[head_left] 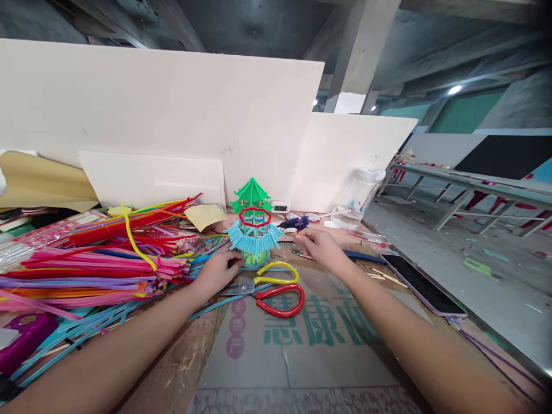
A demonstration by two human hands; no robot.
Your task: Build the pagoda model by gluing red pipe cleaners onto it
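A small pagoda model (253, 230) made of pipe cleaners stands at the middle of the table, with a green roof, a red ring and a light blue fringed skirt. My left hand (218, 270) rests against its lower left side, fingers curled at the base. My right hand (318, 244) lies just right of the model, fingers stretched flat toward it over small tools, holding nothing that I can see. Scissors (269, 287) with one yellow and one red handle lie in front of the model, between my arms.
A big heap of coloured pipe cleaners (95, 259) fills the left side. A phone (422, 284) lies near the right table edge, a clear plastic jar (360, 192) and a glue gun (295, 223) behind. White boards (172, 115) wall the back. Printed cardboard (310, 345) covers the near table.
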